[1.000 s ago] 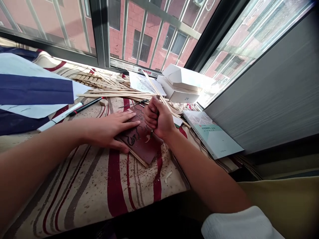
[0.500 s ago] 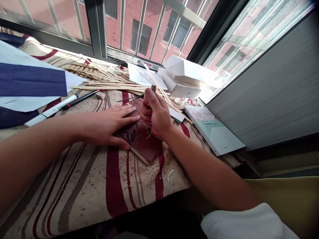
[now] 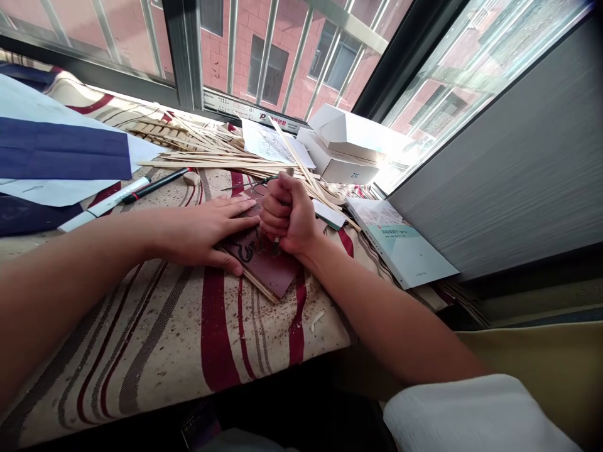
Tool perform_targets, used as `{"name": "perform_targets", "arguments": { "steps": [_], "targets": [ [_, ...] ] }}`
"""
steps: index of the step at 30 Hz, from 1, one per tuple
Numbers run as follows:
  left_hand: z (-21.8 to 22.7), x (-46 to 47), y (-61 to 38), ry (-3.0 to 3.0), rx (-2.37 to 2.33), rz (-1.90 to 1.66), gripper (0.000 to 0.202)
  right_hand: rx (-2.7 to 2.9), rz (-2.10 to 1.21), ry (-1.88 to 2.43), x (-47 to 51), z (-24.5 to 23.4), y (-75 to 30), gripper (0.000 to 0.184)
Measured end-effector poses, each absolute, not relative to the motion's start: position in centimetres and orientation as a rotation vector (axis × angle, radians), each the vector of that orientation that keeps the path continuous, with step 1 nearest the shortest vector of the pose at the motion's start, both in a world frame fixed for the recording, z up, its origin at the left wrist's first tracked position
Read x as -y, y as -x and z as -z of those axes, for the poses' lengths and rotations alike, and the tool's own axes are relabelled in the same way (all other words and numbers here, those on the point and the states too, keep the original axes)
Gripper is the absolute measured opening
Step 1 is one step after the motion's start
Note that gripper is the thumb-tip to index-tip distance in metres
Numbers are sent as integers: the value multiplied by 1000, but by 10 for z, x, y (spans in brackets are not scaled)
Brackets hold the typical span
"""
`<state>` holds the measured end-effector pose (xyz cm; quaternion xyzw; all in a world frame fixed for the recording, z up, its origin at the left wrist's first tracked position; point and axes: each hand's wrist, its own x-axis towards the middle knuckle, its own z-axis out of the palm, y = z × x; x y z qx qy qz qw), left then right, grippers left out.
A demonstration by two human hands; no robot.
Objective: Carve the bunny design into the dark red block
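Head-worn cam, single view, looks fwd & down from person's head, approx. arm's reach, close on left hand at center-left, right hand at center. Window at 12 o'clock, grey panel at 2–3 o'clock, striped fabric top at 6–7 o'clock.

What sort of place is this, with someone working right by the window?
Probably a makeshift carving spot at a home window: wood shavings litter a striped cloth, a dark carved block lies under the left hand, and thin wooden strips are heaped beneath the barred window.
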<state>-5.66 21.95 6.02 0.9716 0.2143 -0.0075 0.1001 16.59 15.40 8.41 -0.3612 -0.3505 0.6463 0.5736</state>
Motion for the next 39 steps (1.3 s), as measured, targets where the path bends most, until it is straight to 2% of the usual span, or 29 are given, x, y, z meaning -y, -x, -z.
{"name": "perform_targets", "arguments": {
  "steps": [9, 16, 21, 25, 28, 29, 32, 34, 39],
  "targets": [
    [-62, -219, 60, -2884, -643, 76, 118, 1054, -1290, 765, -158, -86, -188, 74],
    [-63, -220, 60, -2882, -630, 75, 119, 1379, -821, 899, -132, -113, -196, 49],
    [-63, -220, 57, -2842, -609, 44, 122, 1480, -829, 1234, -84, -126, -237, 39],
    [-58, -222, 52, -2836, -608, -61, 108, 1620, -715, 1551, -46, -120, -262, 29],
    [-56, -223, 47, -2846, -654, -158, 95, 1932, -531, 1696, -31, -117, -266, 17],
    [-57, -223, 44, -2851, -687, -184, 91, 2062, -449, 1731, -29, -117, -265, 19],
    [-63, -220, 39, -2883, -841, -205, 76, 2394, -249, 1766, -30, -120, -262, 41],
    [-72, -217, 37, -2936, -967, -189, 70, 2511, -178, 1731, -34, -122, -263, 45],
    [-84, -213, 44, -3005, -1232, -106, 79, 2713, -44, 1656, -44, -131, -265, 47]
  ]
}}
